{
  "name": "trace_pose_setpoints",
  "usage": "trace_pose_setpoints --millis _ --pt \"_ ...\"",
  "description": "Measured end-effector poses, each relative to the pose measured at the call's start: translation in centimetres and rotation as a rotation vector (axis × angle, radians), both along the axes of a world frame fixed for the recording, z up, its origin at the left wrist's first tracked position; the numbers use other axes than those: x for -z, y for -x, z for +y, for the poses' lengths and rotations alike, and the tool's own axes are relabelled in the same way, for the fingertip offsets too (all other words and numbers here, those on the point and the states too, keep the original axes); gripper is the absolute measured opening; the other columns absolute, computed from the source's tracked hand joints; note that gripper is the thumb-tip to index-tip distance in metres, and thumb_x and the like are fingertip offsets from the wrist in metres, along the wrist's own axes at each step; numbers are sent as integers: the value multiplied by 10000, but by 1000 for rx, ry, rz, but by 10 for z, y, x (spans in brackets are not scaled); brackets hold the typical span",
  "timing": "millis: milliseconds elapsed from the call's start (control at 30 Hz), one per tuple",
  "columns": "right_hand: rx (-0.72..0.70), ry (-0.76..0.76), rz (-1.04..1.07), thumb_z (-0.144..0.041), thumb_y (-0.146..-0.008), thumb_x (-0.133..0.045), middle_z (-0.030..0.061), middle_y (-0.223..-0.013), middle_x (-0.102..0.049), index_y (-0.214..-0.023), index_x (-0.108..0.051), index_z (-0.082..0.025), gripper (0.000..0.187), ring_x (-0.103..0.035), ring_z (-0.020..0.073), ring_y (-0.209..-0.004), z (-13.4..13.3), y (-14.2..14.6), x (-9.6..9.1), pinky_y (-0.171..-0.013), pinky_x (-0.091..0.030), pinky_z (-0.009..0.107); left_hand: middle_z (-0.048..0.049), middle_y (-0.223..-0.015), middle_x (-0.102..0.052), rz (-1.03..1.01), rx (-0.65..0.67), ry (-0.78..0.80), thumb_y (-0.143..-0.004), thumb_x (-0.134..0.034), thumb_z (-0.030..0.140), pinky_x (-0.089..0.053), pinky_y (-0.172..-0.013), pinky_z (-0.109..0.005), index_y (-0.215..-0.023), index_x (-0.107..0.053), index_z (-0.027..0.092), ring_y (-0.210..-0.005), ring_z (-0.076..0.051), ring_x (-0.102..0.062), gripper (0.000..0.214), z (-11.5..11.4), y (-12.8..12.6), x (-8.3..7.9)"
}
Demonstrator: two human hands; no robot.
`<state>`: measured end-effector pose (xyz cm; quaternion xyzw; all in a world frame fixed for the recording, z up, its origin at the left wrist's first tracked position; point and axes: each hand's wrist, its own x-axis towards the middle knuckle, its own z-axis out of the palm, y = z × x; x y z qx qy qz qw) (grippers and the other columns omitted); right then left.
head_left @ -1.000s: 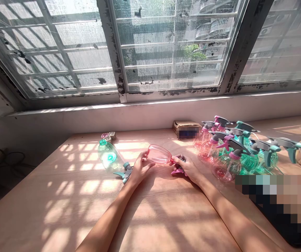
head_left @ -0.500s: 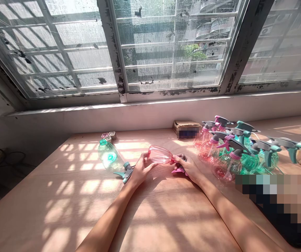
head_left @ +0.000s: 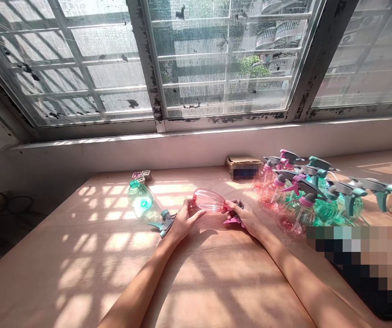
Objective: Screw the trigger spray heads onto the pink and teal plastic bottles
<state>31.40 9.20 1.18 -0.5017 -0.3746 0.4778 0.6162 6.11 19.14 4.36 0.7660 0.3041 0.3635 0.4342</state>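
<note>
A clear pink bottle (head_left: 209, 201) lies on its side in the air between my hands, its neck to the right. My left hand (head_left: 184, 219) is closed around its base end. The fingers of my right hand (head_left: 241, 212) pinch the neck. A pink and grey spray trigger (head_left: 233, 221) shows just under my right hand; whether it rests on the table or is held, I cannot tell. Left of my left hand stands an uncapped clear green bottle (head_left: 137, 200). A green and grey spray trigger (head_left: 163, 224) lies between that bottle and my left wrist.
Several pink and green spray bottles (head_left: 298, 214) with triggers crowd the right side of the wooden table (head_left: 114, 273). A small cardboard box (head_left: 243, 167) sits near the wall. Small square pieces (head_left: 141, 176) lie at the back left. A dark, partly blurred object (head_left: 366, 282) lies front right.
</note>
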Motion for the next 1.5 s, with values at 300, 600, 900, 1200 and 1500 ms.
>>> trace_pose_setpoints --millis 300,600,900,1200,1500 --pt "-9 11 12 -397 -1078 -743 61 -1165 -789 -1247 -733 -185 271 -777 208 -876 -3 2 -5 -750 -685 382 -99 -1311 -757 -23 13 23 -1058 -744 394 -647 -991 -517 -1344 -695 185 -1123 -280 -765 358 3 -1 1" --pt "-10 -4 6 -400 -1080 -740 66 -1186 -788 -1262 -731 -188 279 -780 213 -896 -2 0 -2 -763 -686 388 -105 -1352 -741 -15 14 -4 -1049 -755 385 -633 -1021 -535 -1356 -690 191 -1172 -295 -748 369 1 1 1" --pt "-19 -23 10 -404 -1085 -733 44 -1099 -792 -1190 -742 -181 246 -762 183 -809 0 -1 -1 -705 -669 346 -116 -1429 -716 -18 42 -20 -1042 -767 367 -610 -1076 -571 -1399 -678 202 -1246 -316 -728 404 1 1 -2" --pt "-63 22 21 -364 -1076 -752 48 -1123 -790 -1207 -741 -185 222 -768 190 -835 -4 5 -7 -714 -680 353 -105 -1342 -752 -2 -3 -11 -1062 -735 405 -623 -1045 -546 -1328 -708 192 -1186 -295 -749 342 -1 1 0" --pt "-49 10 21 -379 -1080 -744 47 -1118 -789 -1201 -740 -183 231 -765 185 -823 -4 3 -6 -704 -674 344 -120 -1457 -701 -13 33 -48 -1037 -772 369 -596 -1094 -587 -1433 -661 209 -1270 -326 -716 441 -1 1 -4"
